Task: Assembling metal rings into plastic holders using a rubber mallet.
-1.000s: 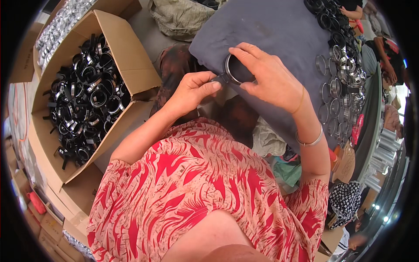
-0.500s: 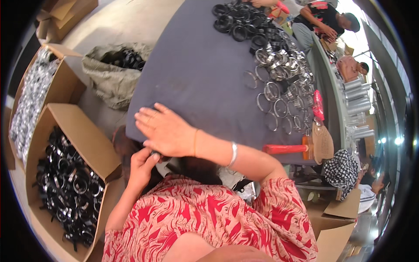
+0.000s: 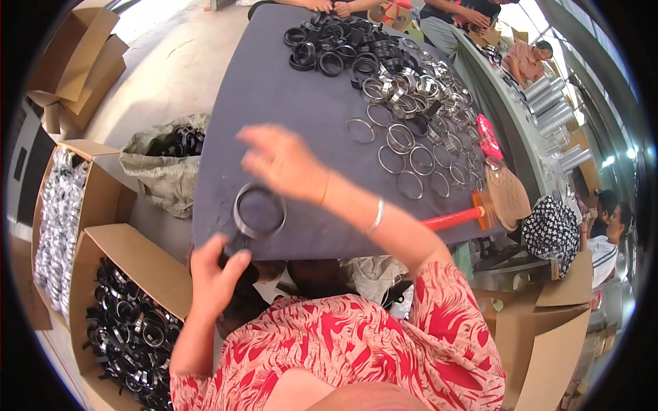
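Observation:
My left hand (image 3: pixel 214 275) pinches the lower edge of a ring clamp (image 3: pixel 259 211), a grey metal band with a dark inner liner, at the near edge of the grey table (image 3: pixel 274 103). My right hand (image 3: pixel 282 162) hovers just above and beyond the ring, blurred, fingers spread, holding nothing. A silver bangle sits on my right wrist. Farther across the table lie several bare silver rings (image 3: pixel 410 159), and past them a heap of black rings (image 3: pixel 336 51).
A cardboard box of black clamps (image 3: pixel 127 329) stands at my lower left, a box of silver parts (image 3: pixel 62 212) beside it, and a sack of black rings (image 3: pixel 168 154) behind. A mallet with a red handle (image 3: pixel 473 214) lies on the right. Other people work at the far end and right.
My right hand has lifted off the table and moved forward over the ring. My left hand now holds the ring up at the table edge. The view has tilted toward the table.

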The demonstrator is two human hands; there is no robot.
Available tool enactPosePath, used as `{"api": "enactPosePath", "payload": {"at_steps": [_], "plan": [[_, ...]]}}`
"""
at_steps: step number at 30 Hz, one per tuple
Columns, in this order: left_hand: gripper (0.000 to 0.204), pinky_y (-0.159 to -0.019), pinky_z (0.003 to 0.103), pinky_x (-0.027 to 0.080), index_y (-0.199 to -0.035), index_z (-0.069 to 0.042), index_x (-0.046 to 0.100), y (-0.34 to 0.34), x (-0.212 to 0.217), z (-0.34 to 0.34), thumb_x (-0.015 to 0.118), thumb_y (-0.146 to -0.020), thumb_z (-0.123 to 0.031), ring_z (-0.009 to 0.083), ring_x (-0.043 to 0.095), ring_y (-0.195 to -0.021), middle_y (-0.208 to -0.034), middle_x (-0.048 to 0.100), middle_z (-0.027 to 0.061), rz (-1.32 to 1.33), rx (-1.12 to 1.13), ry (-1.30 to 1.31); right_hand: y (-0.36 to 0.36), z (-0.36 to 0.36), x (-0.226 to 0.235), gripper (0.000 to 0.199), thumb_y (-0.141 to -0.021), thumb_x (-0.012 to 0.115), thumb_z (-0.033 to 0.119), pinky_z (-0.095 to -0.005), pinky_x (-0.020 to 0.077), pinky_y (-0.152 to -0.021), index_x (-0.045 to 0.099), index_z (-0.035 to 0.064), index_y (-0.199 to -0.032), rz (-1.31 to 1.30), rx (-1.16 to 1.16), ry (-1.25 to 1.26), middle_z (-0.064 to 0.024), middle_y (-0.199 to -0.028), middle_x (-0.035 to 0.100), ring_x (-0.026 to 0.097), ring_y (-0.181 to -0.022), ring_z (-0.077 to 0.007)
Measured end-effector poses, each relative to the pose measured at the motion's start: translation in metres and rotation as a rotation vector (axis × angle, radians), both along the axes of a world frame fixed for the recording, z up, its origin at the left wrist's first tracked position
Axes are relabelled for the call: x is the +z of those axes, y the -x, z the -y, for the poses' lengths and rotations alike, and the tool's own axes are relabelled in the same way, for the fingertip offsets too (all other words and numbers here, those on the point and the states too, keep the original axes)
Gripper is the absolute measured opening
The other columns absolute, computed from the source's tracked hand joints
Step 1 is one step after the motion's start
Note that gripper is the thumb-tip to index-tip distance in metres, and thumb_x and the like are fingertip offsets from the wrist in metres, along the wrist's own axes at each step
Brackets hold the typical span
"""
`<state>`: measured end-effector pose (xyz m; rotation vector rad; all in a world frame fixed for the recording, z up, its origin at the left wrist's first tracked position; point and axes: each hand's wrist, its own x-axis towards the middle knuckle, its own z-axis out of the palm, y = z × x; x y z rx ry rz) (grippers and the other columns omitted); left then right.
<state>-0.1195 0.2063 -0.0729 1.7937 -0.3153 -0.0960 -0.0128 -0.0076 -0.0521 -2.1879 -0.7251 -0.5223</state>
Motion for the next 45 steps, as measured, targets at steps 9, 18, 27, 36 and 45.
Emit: {"api": "enactPosePath", "payload": {"at_steps": [9, 18, 27, 36, 45], "plan": [[0.037, -0.070, 0.045, 0.044, -0.072, 0.003, 0.055, -0.172, -0.002, 0.110, 0.061, -0.079, -0.033, 0.0364, 0.057, -0.079, -0.080, 0.059, 0.0195, 0.384, -0.009, -0.448, -0.136, 0.163, -0.023, 0.020, -0.081, 0.055, 0.016, -0.0370, 0.0500, -0.073, 0.067, 0.0074, -0.094, -0.025, -0.857, 1.199, -0.0079, -0.099, 0.063, 0.059, -0.093, -0.0242], [0.027, -0.073, 0.043, 0.043, -0.099, -0.001, 0.064, -0.173, 0.008, 0.112, 0.062, -0.084, -0.024, 0.0310, 0.055, -0.085, -0.085, 0.062, 0.0126, 0.919, 0.407, -0.447, -0.098, 0.181, 0.019, 0.011, -0.080, 0.056, 0.006, -0.0330, 0.0516, -0.059, 0.064, 0.0009, -0.084, 0.131, -0.743, 0.254, -0.0114, -0.080, 0.063, 0.064, -0.070, -0.0220], [0.045, -0.077, 0.030, 0.048, -0.101, 0.002, 0.062, -0.093, 0.001, 0.119, 0.053, -0.091, -0.041, 0.0175, 0.061, -0.086, -0.098, 0.065, 0.0119, -0.527, -0.288, 0.727, 0.078, 0.022, -0.022, 0.014, -0.088, 0.053, -0.003, -0.0309, 0.0559, -0.074, 0.055, -0.0043, -0.102, -0.395, 0.006, -1.066, -0.0086, -0.095, 0.062, 0.063, -0.084, -0.0170], [0.029, -0.067, 0.025, 0.042, -0.080, -0.001, 0.062, -0.059, 0.009, 0.079, 0.059, -0.090, -0.029, 0.0080, 0.053, -0.074, -0.082, 0.063, 0.0046, -0.359, -0.212, 0.598, 0.097, 0.017, -0.010, 0.018, -0.083, 0.064, 0.008, -0.0269, 0.0484, -0.065, 0.062, -0.0050, -0.095, -0.336, -0.043, -0.328, -0.0111, -0.093, 0.066, 0.060, -0.074, -0.0124], [0.031, -0.052, 0.026, 0.041, -0.068, -0.002, 0.057, -0.112, -0.010, 0.115, 0.061, -0.088, -0.027, 0.0090, 0.050, -0.055, -0.061, 0.056, 0.0029, -0.229, -0.266, 0.172, 0.046, 0.088, -0.012, 0.013, -0.087, 0.058, 0.009, -0.0227, 0.0479, -0.054, 0.064, -0.0017, -0.085, -0.272, -0.438, -0.462, -0.0050, -0.067, 0.063, 0.059, -0.060, -0.0076]]}}
